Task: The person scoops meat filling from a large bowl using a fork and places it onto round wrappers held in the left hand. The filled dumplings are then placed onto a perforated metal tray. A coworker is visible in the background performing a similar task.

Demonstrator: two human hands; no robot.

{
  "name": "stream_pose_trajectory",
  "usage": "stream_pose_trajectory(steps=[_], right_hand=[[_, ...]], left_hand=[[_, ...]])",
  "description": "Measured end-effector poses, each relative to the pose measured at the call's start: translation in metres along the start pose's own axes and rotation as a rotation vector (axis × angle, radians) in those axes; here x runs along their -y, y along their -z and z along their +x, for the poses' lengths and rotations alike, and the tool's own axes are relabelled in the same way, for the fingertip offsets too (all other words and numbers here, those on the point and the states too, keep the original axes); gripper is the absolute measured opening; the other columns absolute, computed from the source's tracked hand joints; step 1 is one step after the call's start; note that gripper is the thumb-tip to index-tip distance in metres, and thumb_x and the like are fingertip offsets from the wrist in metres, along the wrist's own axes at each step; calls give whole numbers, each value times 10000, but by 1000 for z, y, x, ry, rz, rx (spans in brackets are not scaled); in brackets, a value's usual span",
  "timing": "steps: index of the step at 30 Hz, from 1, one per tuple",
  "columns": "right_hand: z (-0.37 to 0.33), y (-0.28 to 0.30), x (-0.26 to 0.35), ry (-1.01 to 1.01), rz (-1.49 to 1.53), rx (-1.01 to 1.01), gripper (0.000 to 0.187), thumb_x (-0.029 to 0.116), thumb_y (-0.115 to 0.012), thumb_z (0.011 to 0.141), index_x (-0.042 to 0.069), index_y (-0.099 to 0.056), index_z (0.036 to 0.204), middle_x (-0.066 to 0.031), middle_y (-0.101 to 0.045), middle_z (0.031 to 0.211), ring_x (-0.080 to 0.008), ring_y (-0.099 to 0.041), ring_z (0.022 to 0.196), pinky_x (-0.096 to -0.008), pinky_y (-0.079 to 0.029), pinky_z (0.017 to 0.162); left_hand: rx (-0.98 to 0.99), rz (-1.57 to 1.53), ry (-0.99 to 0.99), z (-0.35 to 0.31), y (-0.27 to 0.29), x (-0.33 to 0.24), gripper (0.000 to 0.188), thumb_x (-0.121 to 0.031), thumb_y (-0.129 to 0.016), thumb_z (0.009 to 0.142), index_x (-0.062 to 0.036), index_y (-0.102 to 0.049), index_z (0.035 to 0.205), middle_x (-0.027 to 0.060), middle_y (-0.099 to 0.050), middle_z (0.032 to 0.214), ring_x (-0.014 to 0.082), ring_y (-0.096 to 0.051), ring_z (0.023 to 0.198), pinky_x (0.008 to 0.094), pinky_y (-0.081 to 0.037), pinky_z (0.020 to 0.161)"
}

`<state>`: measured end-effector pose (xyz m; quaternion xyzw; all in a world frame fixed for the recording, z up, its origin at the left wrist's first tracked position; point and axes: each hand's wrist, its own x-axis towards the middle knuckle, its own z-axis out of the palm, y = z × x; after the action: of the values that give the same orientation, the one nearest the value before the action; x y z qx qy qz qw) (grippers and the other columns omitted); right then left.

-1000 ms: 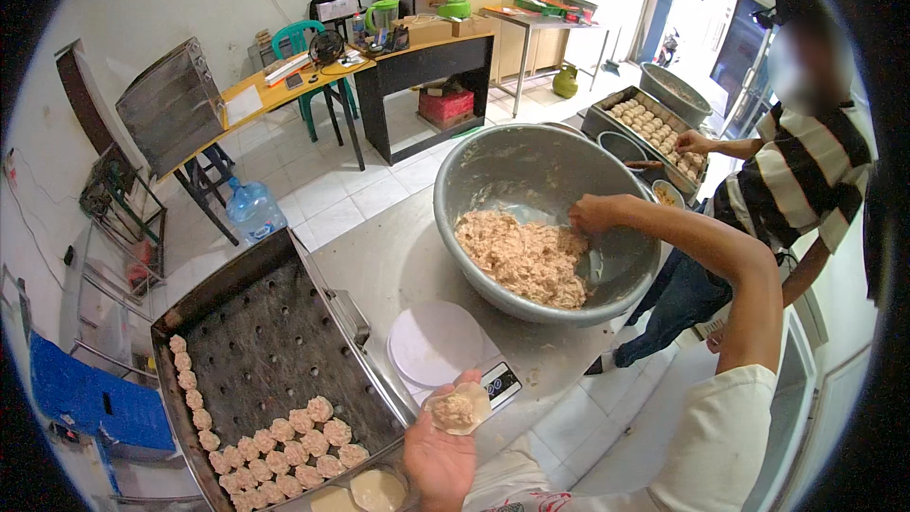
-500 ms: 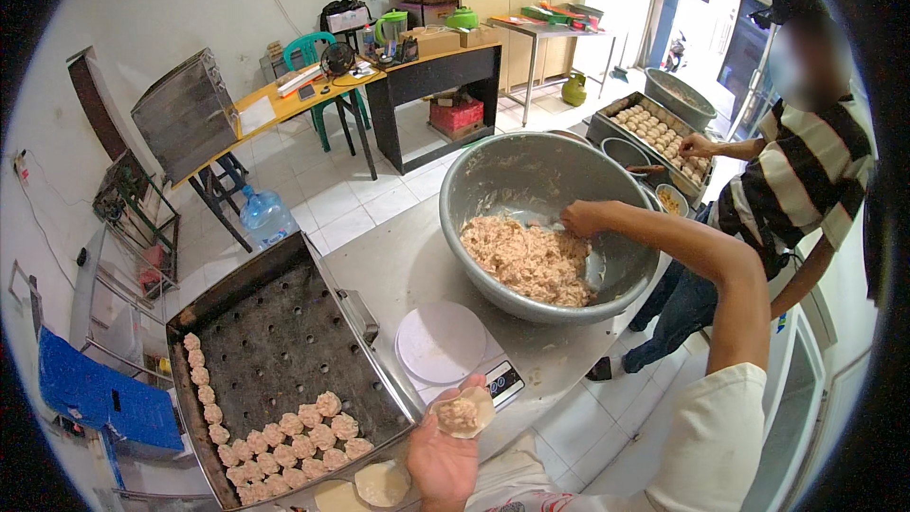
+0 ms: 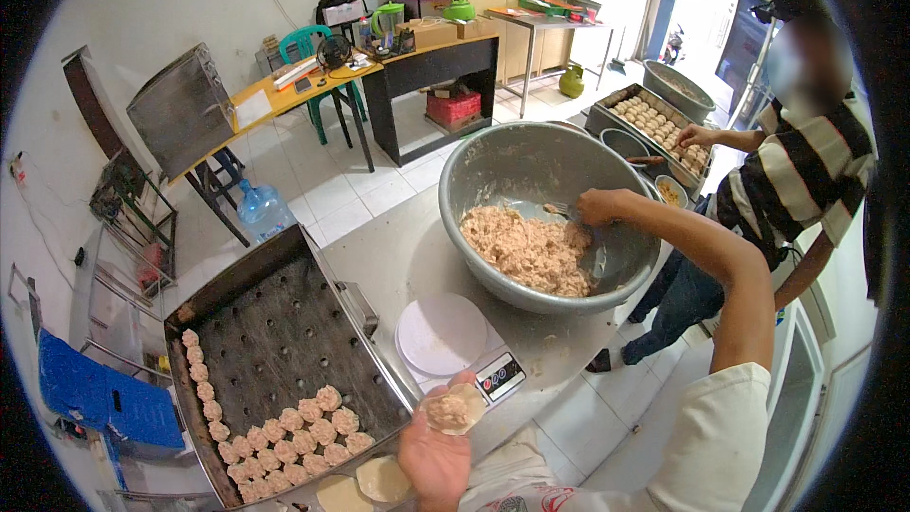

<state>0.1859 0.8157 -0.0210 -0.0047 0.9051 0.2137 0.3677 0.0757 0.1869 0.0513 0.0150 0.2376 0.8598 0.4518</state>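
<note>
My left hand [image 3: 436,460] is at the bottom middle, palm up. On its fingers lies a round dumpling wrapper [image 3: 474,408] with a lump of meat filling [image 3: 449,409] on it. Over a large grey bowl [image 3: 498,156], my right hand [image 3: 600,207] is closed around a small spoon [image 3: 557,212] with some filling on its tip. Pinkish minced filling [image 3: 526,251] lies in the bowl below. Left of my left hand, loose wrappers [image 3: 384,480] lie by a perforated metal steamer tray [image 3: 270,322], where shaped dumplings [image 3: 327,398] sit in rows.
Beside the bowl stands a digital kitchen scale [image 3: 442,334] on the metal table [image 3: 379,256]. At the right, a person in a striped shirt [image 3: 796,171] reaches over another tray [image 3: 607,118] of dumplings. A yellow desk [image 3: 256,128] and a blue water jug [image 3: 265,213] are further back.
My right hand has lifted a little and moved right from the filling, bringing the spoon into view. My left hand has shifted slightly left with the filled wrapper.
</note>
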Motion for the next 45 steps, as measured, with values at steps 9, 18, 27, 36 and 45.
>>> stream_pose_trajectory(steps=[9, 18, 27, 36, 45], right_hand=[[-127, 90, 30, 48, 758, -357, 172, 93, -749, 860, 48, -774, 1024, -121, -756, 933, -322, -729, 882, -441, -571, 788], [-213, 236, 273, -234, 1549, -777, 407, 359, -564, 1140, 16, -765, 1051, -13, -561, 764, -130, -532, 740, -292, -428, 650], [-142, 256, 362, -100, 1286, -1020, 155, 127, -753, 1010, 30, -779, 1128, -144, -616, 876, -317, -636, 768, -415, -510, 686], [-169, 264, 342, -110, 1075, -1031, 157, 155, -819, 950, 45, -803, 1061, -105, -611, 796, -286, -627, 661, -420, -491, 597], [-203, 309, 316, 269, 694, -816, 186, 173, -864, 872, 81, -831, 1030, -3, -567, 740, -173, -597, 590, -355, -442, 497]], left_hand=[[-13, 5, 5, 7, -13, -7, 673, -371, -538, 1033, 85, -467, 1522, 334, -499, 1567, 482, -440, 1517, 545, -359, 1288], [92, -218, 19, 41, -35, 2, 675, -378, -529, 1061, 75, -441, 1554, 304, -481, 1605, 438, -422, 1539, 536, -316, 1308], [74, -493, -64, 30, -26, -12, 620, -393, -570, 1053, 85, -559, 1447, 295, -547, 1532, 412, -476, 1489, 525, -314, 1312], [94, -321, -159, 15, -29, -17, 577, -380, -708, 993, 24, -604, 1392, 289, -579, 1483, 388, -443, 1532, 506, -309, 1316], [242, 1034, 172, -9, -16, -68, 560, -201, -1049, 690, -43, -712, 1109, 31, -746, 1015, 93, -693, 955, 257, -562, 841]])
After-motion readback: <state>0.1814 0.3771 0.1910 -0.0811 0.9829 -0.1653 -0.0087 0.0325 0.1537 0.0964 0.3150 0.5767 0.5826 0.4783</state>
